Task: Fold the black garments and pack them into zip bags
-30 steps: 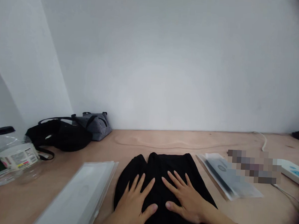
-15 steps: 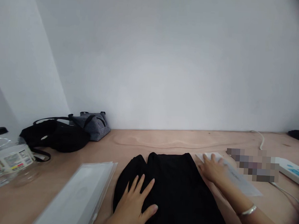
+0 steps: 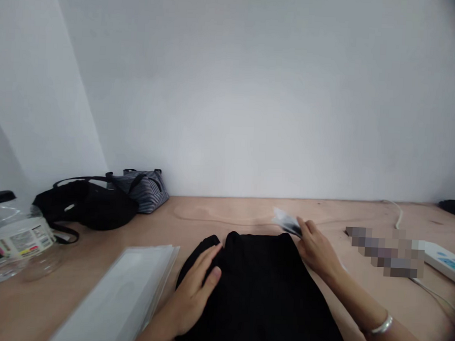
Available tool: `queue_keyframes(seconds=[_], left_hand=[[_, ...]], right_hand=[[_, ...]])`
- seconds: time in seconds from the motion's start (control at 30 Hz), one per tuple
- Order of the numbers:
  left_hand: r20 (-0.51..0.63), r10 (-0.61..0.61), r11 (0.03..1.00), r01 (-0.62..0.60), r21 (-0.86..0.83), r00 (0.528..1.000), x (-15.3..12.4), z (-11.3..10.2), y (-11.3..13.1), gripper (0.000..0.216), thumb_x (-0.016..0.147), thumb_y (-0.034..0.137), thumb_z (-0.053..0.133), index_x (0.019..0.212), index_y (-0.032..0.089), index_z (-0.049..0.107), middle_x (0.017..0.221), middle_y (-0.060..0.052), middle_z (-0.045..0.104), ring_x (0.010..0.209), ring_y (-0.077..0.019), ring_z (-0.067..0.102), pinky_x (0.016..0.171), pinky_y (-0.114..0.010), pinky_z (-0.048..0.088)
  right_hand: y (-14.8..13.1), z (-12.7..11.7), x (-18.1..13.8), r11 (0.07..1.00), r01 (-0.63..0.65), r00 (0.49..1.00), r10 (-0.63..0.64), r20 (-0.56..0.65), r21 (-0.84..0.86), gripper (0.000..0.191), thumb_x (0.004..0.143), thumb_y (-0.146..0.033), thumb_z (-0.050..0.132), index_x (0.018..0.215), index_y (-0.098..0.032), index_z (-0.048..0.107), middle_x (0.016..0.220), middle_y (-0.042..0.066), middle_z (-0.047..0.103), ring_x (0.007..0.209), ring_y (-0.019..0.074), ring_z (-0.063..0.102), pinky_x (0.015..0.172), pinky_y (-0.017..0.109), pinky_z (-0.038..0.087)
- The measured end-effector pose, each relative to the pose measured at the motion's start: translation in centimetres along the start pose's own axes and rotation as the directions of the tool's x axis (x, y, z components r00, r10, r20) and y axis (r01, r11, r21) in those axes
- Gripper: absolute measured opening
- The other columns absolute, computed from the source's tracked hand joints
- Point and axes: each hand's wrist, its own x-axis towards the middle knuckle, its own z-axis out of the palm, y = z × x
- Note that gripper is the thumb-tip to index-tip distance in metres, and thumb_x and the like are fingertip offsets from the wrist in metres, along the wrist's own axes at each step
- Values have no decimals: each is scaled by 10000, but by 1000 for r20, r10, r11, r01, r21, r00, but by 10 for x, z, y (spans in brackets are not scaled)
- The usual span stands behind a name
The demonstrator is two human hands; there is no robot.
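Note:
A folded black garment (image 3: 259, 289) lies on the wooden table (image 3: 232, 216) in front of me. My left hand (image 3: 194, 293) rests on the garment's left edge, fingers together and stretched forward. My right hand (image 3: 315, 249) is beside the garment's far right corner, closed on a clear plastic bag (image 3: 288, 222) that it lifts off the table. A bracelet sits on my right wrist.
A stack of clear plastic bags (image 3: 122, 294) lies at the near left. A plastic bottle (image 3: 12, 235) stands at the far left, with a black bag (image 3: 86, 206) and a striped pouch (image 3: 145, 186) by the wall. At the right are a white device (image 3: 446, 256) and a cable (image 3: 400, 212).
My right hand left the garment, went to the plastic bag at its right and picked it up, moving it toward the garment's far corner. My left hand slid to the garment's left edge.

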Motion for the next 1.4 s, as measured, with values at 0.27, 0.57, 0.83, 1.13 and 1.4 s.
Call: queue_keyframes(seconds=[0.27, 0.57, 0.83, 1.13, 1.4], left_hand=[[-328, 10, 988, -60, -141, 945, 4, -8, -7, 341, 900, 389, 328, 1172, 229, 458, 1212, -32, 515, 1136, -193, 457, 959, -328, 374], [152, 124, 915, -172, 364, 981, 3, 18, 29, 490, 863, 504, 332, 1256, 232, 441, 1389, -63, 313, 1286, -271, 207, 1039, -474, 201], [245, 125, 843, -233, 486, 961, 2, 44, 22, 583, 853, 592, 244, 1362, 318, 171, 1446, -54, 114, 1303, -327, 60, 993, -613, 59], [191, 160, 824, -238, 515, 968, 0, 49, 10, 442, 931, 425, 186, 1356, 361, 81, 1448, -6, 104, 1305, -291, 109, 997, -589, 137], [203, 121, 847, -208, 489, 972, 0, 49, 10, 442, 929, 418, 208, 1354, 359, 102, 1448, -10, 110, 1301, -307, 117, 989, -582, 168]], right_hand=[[-96, -14, -31, 720, 358, 842, -524, 129, 595, 290, 886, -220, 296, 1104, -243, 486, 1002, 34, 544, 905, 157, 535, 791, 277, 451], [-71, 12, -54, 865, 344, 879, -433, 200, 365, 528, 846, -307, 391, 1348, -206, 265, 1366, 124, 319, 1261, 264, 247, 1013, 506, 195], [-52, 28, -65, 949, 102, 877, -228, 422, 299, 547, 857, -536, 266, 1346, -292, 258, 1415, 94, 237, 1291, 289, 169, 992, 574, 122], [-82, 21, -4, 521, -511, 809, 22, 588, 684, 241, 825, -343, 443, 752, -145, 560, 656, 43, 617, 442, 108, 546, 430, 222, 426], [-113, 58, 19, 332, -671, 719, 75, 691, 663, 264, 887, -304, 330, 695, -166, 445, 427, -74, 444, 268, 47, 408, 248, 141, 235]])
